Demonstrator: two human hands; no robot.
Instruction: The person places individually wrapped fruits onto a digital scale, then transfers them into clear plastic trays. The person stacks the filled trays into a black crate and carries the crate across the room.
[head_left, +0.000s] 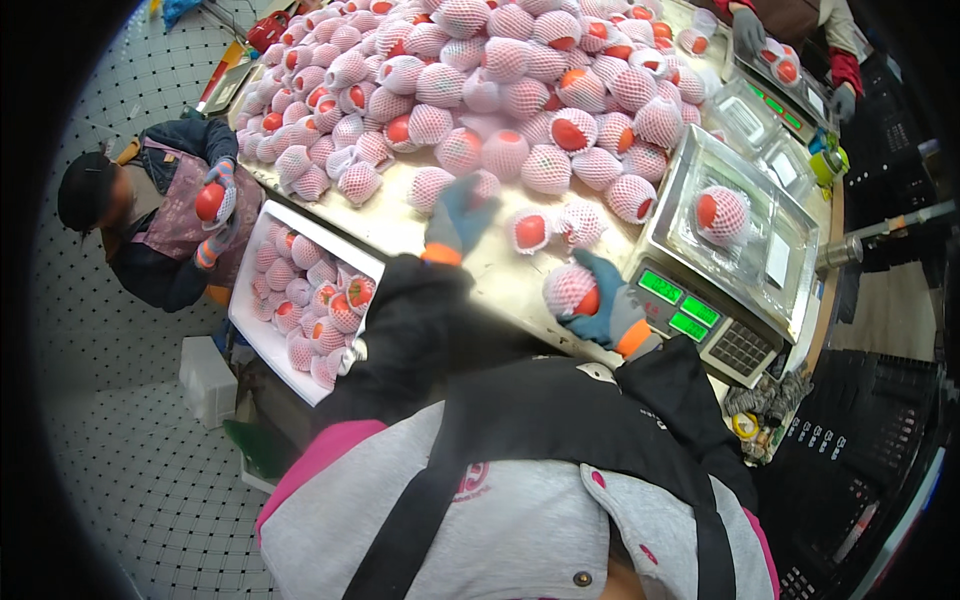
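Observation:
My right hand (604, 304), in a grey-blue work glove, grips a tomato in a pink foam net (568, 291) at the table's near edge, left of the scale's display. My left hand (461, 214), gloved too and blurred, reaches over the table by a netted tomato (482, 187); whether it holds that one I cannot tell. Two netted tomatoes (529, 231) lie between my hands. Behind them rises a big heap of netted tomatoes (510, 97). On the digital scale (675, 296) a clear plastic tray (761, 255) bears one netted tomato (721, 216).
A white foam box (251, 300) of netted tomatoes stands left of my left arm. Beyond it a co-worker (161, 217) holds a tomato. Another person's gloved hand (748, 31) is by a second scale (772, 105) at top right. Clear plastic containers (742, 116) lie between the scales.

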